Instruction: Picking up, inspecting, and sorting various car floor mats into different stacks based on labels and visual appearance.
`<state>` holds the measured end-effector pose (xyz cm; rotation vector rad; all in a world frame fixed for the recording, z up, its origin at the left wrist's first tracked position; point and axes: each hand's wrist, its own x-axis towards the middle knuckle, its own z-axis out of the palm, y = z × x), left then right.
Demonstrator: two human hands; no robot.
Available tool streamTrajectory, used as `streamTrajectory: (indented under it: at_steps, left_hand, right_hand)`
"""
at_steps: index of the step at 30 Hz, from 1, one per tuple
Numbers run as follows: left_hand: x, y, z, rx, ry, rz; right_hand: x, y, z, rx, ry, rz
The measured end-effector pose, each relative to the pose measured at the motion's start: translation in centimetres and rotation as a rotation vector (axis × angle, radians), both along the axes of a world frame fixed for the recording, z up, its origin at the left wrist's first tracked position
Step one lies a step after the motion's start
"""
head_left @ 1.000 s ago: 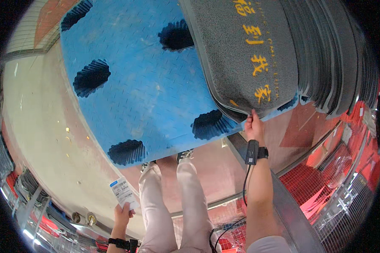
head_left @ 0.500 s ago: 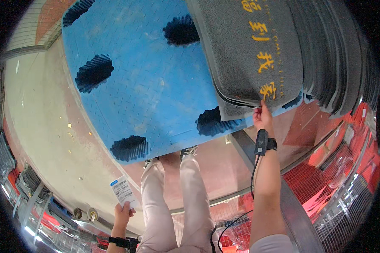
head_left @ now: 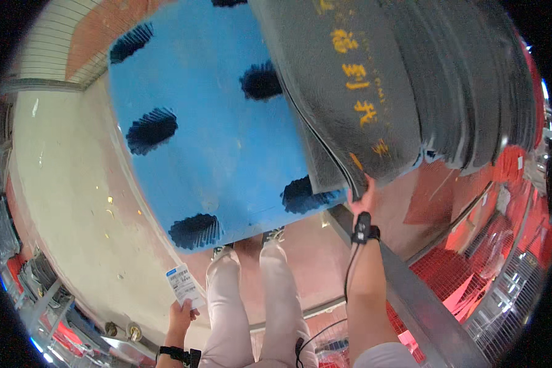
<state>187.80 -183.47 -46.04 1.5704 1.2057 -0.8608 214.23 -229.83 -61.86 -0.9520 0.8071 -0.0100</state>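
Observation:
My right hand (head_left: pixel 365 195) grips the near corner of the top grey doormat (head_left: pixel 356 80) with yellow characters and lifts it off the mats beneath. That mat lies on a pile of several grey mats (head_left: pixel 472 92) stacked on a blue plastic pallet (head_left: pixel 214 135) with dark round holes. A black band with a cable sits on my right wrist. Low at my left side, my left hand (head_left: pixel 181 316) holds a small white paper label (head_left: pixel 184 285). My legs in pale trousers (head_left: pixel 270 300) stand at the pallet's near edge.
A pale and reddish floor (head_left: pixel 61 196) spreads to the left of the pallet. A grey metal rail (head_left: pixel 423 306) runs along my right, with red wire grids (head_left: pixel 503 270) beyond it. Metal racks and wheels (head_left: pixel 37 288) show at the lower left.
My right hand has taken the top mat's corner and raised it, so its edge now curls up from the pile. The view has shifted toward the mats. My left hand still holds the label.

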Motion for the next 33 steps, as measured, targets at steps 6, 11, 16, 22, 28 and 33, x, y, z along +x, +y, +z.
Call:
streamTrajectory:
  at_steps: [6, 11, 16, 22, 28, 33]
  left_hand:
    - [-2.9, 0.1, 4.9, -0.034, -0.182, 0.098]
    - [-5.0, -0.7, 12.9, 0.070, -0.470, 0.145]
    - [-4.7, -5.0, 24.7, 0.455, -0.696, -0.374]
    - [-13.7, -6.7, 29.0, 0.654, -1.157, -0.416]
    - [-33.6, -4.2, 30.3, 0.930, -0.879, -0.184]
    - [-48.0, -4.9, 30.3, 1.039, -0.773, -0.058]
  right_hand:
    - [5.7, -0.1, 24.0, -0.014, -0.082, -0.011]
    - [5.1, 4.6, 46.1, -0.266, -0.345, 0.206]
    - [-2.1, 6.7, 64.1, -0.378, -0.523, 0.374]
    - [-16.1, 11.3, 69.2, -0.741, -0.662, 0.644]
    - [-32.3, 20.7, 71.7, -0.201, -0.697, 0.898]
    - [-39.4, 30.7, 72.4, 0.021, -0.762, 1.208]
